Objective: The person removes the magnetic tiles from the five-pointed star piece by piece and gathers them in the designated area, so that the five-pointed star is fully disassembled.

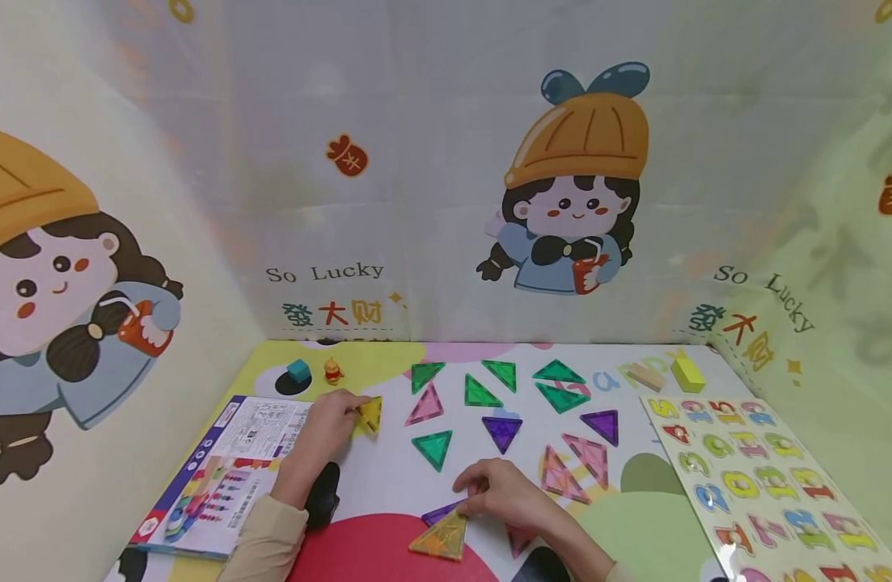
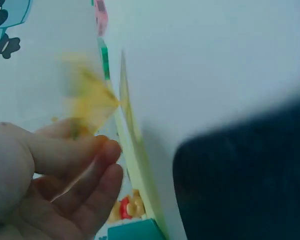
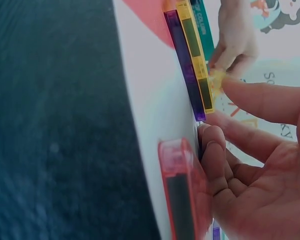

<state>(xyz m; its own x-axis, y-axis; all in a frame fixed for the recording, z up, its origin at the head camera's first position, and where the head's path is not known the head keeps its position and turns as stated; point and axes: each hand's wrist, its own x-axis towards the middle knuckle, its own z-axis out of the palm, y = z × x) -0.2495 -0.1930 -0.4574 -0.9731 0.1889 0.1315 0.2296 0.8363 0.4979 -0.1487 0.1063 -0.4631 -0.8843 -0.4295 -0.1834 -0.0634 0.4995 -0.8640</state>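
Observation:
A yellow triangular magnetic tile is pinched between the thumb and fingertips of my left hand, raised near the box. In the left wrist view this yellow tile is blurred. My right hand has its thumb and fingers at the upper corner of another yellow triangular tile. That tile overlaps a purple triangular tile; the right wrist view shows both edge-on, face against face. A pink tile lies partly hidden under my right hand, and its thick edge fills the bottom of the right wrist view.
Green, pink and purple triangular tiles are spread over the patterned table. At left lies a printed box, with a teal block and a small bear figure behind. A number board and a yellow block are at right.

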